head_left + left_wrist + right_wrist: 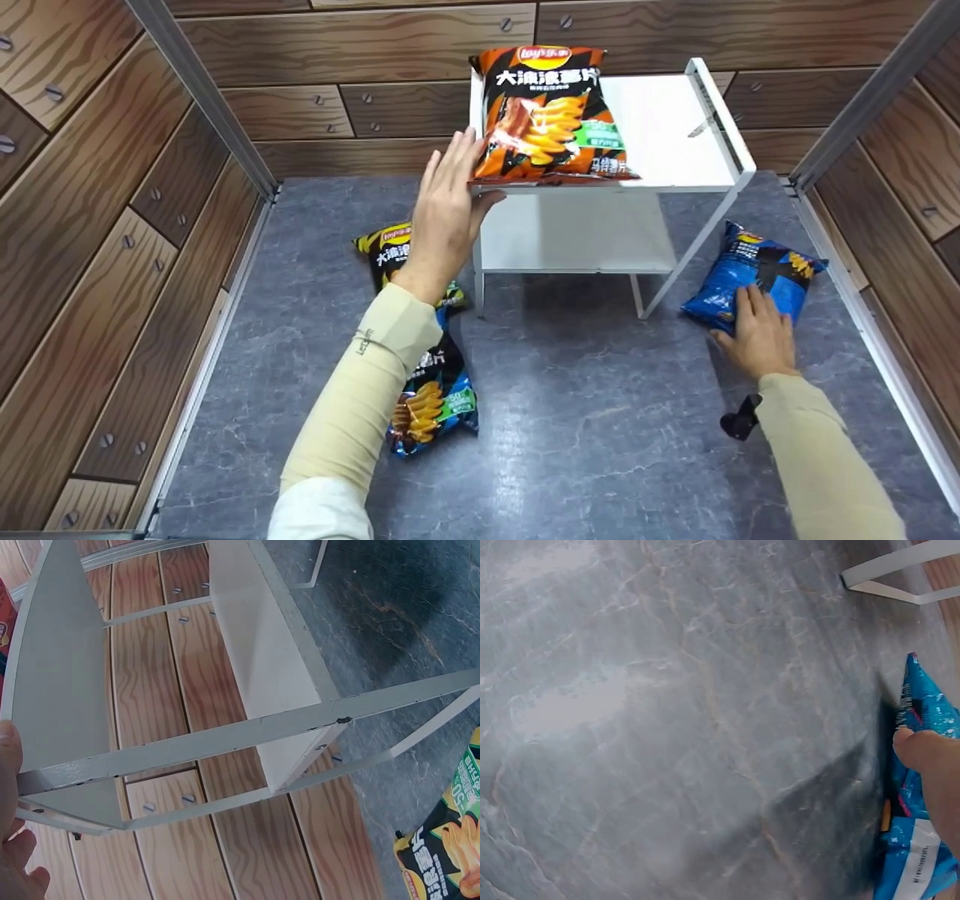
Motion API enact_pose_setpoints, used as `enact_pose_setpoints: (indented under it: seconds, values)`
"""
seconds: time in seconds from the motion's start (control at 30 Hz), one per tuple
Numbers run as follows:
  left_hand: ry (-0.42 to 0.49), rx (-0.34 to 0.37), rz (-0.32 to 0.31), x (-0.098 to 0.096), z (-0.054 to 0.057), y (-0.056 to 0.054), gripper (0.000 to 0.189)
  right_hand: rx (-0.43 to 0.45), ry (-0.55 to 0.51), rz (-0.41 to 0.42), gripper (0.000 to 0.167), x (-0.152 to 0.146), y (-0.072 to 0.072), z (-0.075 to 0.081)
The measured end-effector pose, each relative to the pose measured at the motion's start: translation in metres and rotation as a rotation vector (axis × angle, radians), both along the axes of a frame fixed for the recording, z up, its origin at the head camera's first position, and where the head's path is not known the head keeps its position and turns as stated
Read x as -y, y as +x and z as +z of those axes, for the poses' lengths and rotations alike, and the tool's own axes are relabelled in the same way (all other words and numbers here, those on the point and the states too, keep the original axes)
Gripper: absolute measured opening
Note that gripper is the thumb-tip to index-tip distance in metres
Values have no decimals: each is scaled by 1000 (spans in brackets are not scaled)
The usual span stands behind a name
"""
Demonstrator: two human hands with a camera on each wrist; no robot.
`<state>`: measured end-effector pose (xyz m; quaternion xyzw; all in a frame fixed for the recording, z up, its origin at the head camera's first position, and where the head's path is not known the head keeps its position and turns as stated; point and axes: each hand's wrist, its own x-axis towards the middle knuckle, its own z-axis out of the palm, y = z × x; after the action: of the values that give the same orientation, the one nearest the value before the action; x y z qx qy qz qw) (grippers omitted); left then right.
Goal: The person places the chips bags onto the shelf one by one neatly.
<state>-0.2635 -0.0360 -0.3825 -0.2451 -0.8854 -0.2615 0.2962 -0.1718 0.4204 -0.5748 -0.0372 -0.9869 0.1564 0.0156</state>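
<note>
A white two-tier shelf (pixel 570 225) stands on the floor, an orange-and-black Lay's chip bag (pixel 551 120) lying across the left part of its top. At the top's front left corner is my left hand (pixel 446 214). Its fingers point up beside the bag and its thumb lies along the front edge; the left wrist view shows fingers (pixel 22 859) at that corner. On the floor to the right lies a blue chip bag (pixel 780 262). My right hand (pixel 761 334) rests on this bag's near part, and the right wrist view has the thumb (pixel 919 746) against its side.
A yellow-and-black chip bag (pixel 386 259) and a blue-and-black one (pixel 442 397) lie on the floor left of the shelf, partly hidden by my left arm. Wood-patterned walls (pixel 390 45) and metal posts (pixel 202 97) enclose the grey marbled floor (pixel 585 435).
</note>
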Motion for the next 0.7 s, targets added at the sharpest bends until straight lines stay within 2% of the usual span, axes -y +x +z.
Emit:
enact_pose_setpoints:
  seconds: [0.3,0.57,0.7]
  values:
    - [17,-5,-3,0,-1,1,67,-103,53,-16,76,6,8,-6]
    - [23,2,-2,0,-1,1,67,-209,132,-14,78,13,16,-14]
    - [24,1,-3,-1,-1,1,67,-249,173,0,69,11,18,-16]
